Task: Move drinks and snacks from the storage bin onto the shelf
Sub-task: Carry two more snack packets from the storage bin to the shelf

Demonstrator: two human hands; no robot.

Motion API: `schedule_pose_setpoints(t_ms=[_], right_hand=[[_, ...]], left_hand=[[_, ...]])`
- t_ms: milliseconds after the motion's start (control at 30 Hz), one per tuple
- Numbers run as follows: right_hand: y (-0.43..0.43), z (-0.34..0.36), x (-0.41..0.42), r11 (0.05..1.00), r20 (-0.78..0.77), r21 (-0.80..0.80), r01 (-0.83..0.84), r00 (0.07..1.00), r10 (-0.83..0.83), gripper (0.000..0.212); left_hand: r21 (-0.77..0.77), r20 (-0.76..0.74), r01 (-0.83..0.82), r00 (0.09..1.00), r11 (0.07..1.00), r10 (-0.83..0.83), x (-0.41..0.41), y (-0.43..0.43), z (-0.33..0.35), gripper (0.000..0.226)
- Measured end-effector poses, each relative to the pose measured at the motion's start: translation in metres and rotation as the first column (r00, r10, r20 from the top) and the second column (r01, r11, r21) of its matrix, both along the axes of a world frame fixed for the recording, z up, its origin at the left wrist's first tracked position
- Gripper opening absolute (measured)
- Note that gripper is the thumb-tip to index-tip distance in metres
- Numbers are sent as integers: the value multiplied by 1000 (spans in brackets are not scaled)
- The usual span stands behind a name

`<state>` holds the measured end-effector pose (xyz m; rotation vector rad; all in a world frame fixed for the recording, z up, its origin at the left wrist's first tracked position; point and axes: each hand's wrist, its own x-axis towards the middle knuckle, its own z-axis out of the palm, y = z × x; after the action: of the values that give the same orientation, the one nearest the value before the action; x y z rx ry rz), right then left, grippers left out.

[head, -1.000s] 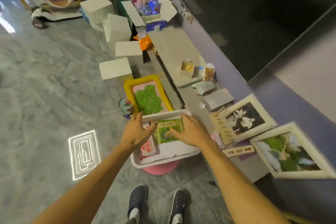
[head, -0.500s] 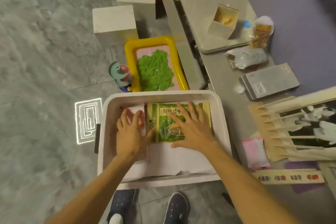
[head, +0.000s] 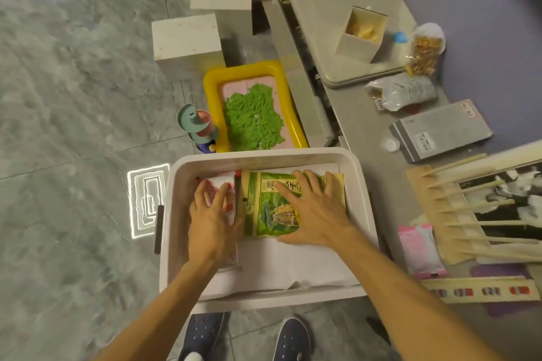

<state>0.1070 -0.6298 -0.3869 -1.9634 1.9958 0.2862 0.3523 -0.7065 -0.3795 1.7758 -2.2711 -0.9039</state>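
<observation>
A white storage bin [head: 264, 154] lined with white paper stands on the floor in front of me. In it lies a green snack bag [head: 264, 208], and to its left a white and red packet [head: 217, 182]. My left hand [head: 211, 223] lies flat on the white and red packet, fingers spread, its thumb against the green bag's left edge. My right hand [head: 316, 211] rests flat on the right half of the green bag, fingers apart, thumb at the bag's near edge. Neither hand has closed around anything. The low grey shelf [head: 352, 114] runs along the right.
The shelf carries an open carton [head: 360, 32], clear snack bags [head: 404, 91], a grey box [head: 440, 132], a wooden rack [head: 448, 214] and a pink packet [head: 419, 249]. Beyond the bin sit a yellow tray of green sand [head: 211, 88], a toy [head: 198, 126] and white blocks [head: 184, 38].
The view has tilted down and drawn closer to the bin. Both hands have settled flat onto the two packets, with fingers spread wider.
</observation>
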Motion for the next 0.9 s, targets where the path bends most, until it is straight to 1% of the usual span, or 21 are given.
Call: schedule_pose_setpoints(t_ms=[100,200,300,400,533,667,767,900], right_hand=[[6,13,5,999,27,-23,34,999,-33,126],[13,53,9,993,85,-42,111,991,-107,127],[22,114,11,965,145,-110,239,964,-223,128],[34,191,5,914,229,-177,366,918,-324,129],[58,303,-8,815,337,-269,513,843,-420,127],[97,409,-19,729,347,-346,591,802,-486,125],[131,475,-21,646,359,-372,667,745,-562,125],[186,543,-12,514,334,-443,734,667,-665,126]], left_hand=[[0,-47,11,999,1000,-11,8,-5,16,74],[-20,-135,3,991,1000,-5,16,-9,55,72],[-36,-183,10,983,999,-17,17,-15,118,76],[-80,-219,69,972,994,-85,9,-24,200,77],[-139,-290,128,943,982,-164,-14,-30,319,74],[-198,-292,266,903,944,-316,-36,-19,428,78],[-237,-324,375,839,896,-437,-58,-1,486,81],[-290,-342,513,732,808,-588,-91,30,544,76]])
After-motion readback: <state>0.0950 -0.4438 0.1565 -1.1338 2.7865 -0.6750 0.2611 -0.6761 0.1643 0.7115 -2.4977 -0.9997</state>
